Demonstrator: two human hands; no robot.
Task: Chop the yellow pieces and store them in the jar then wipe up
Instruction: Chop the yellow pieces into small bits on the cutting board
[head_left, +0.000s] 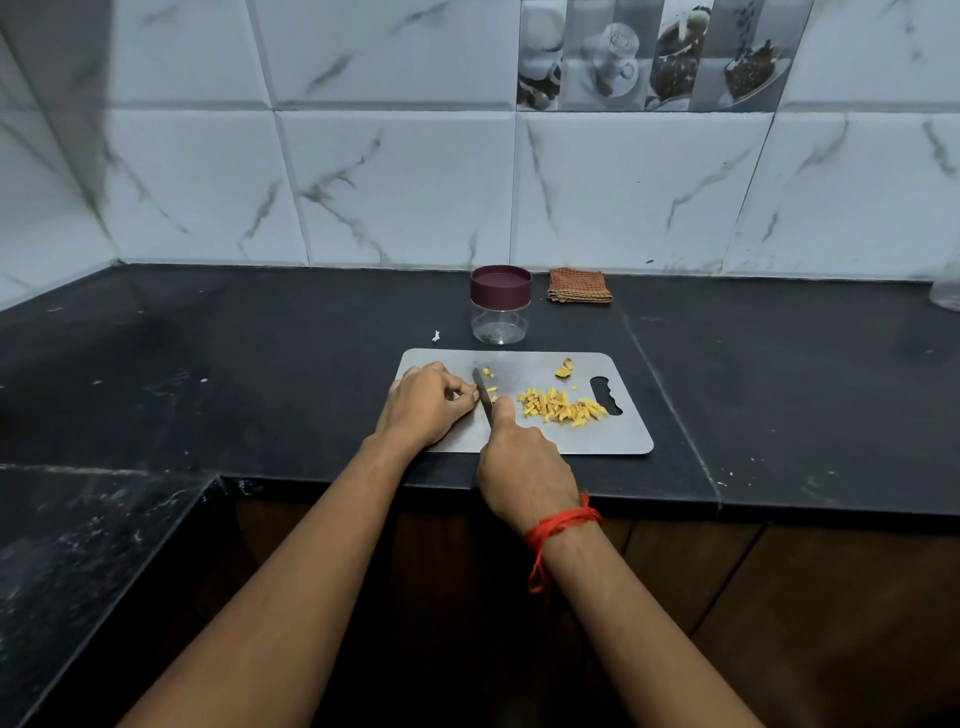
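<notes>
Step in hand: chopping; as I judge it, nearly over but not finished.
Left hand (431, 402): at 9 o'clock on the cutting board (613, 436), fingers curled tight, their tips pressed down right beside the blade. They hide whatever lies beneath, so I cannot tell whether a piece is pinned there.
Right hand (524, 467): at 6 o'clock, over the board's near edge, fingers wrapped round the handle of the knife (483, 395). The fist hides the handle, and the blade points toward 11 o'clock, low on the board.
Yellow pieces (561, 408): the main heap of short sticks lies toward 3 o'clock on the board, just beside the handle slot. A few small bits sit by the blade at 10 o'clock.
Stubs (565, 368): two bigger lumps at 1 o'clock near the board's far edge, apart from the heap, perhaps trimmings.
Jar (500, 317): at 12 o'clock, just beyond the board, upright, its maroon lid (500, 285) on; nothing shows through the clear wall.
Cloth (579, 286): folded at 1 o'clock, near the jar, by the wall.
Done: most of the cutting, to judge by the heap.
Left: the last cuts, opening the jar, moving the pieces in, closing it, then wiping the board and the counter (260, 364).
</notes>
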